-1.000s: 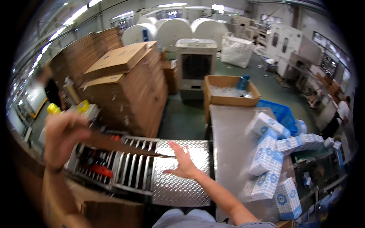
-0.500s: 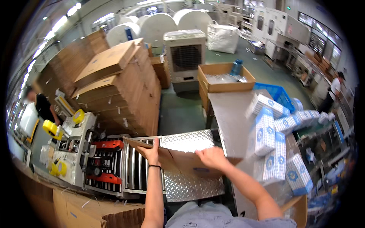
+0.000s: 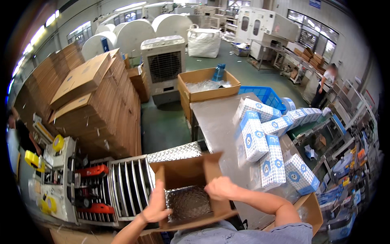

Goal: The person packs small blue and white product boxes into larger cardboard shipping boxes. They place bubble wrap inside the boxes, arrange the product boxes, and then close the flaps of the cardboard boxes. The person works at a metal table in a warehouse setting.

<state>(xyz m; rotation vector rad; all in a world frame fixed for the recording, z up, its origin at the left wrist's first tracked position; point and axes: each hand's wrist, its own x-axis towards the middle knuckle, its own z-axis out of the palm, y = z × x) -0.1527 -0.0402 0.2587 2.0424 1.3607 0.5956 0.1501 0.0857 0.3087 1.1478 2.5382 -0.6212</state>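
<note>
An unfolded brown cardboard box [image 3: 185, 176] stands in front of me, partly on a diamond-pattern metal plate [image 3: 174, 153]. Its top flaps stick outward. Through its open bottom the plate's pattern shows inside. My left hand [image 3: 155, 204] lies against the box's left wall, fingers stretched out and thumb apart. At the opposite wall, my right hand [image 3: 221, 188] is closed over the cardboard edge. Beside the box on the right, a metal table [image 3: 215, 118] carries several white and blue patterned cartons [image 3: 254, 136].
A roller conveyor [image 3: 129, 185] with red guides and yellow tape rolls [image 3: 34, 159] lies left. Stacked flat cardboard [image 3: 101, 110] rises behind it. Beyond are an air cooler [image 3: 164, 65], an open carton [image 3: 211, 95] and a blue crate [image 3: 264, 96]. A person [image 3: 323, 85] stands far right.
The folded-flat cardboard has been spread into an open box. Both my hands have come lower, the left one shifting from the top edge to the side wall. The view has turned right.
</note>
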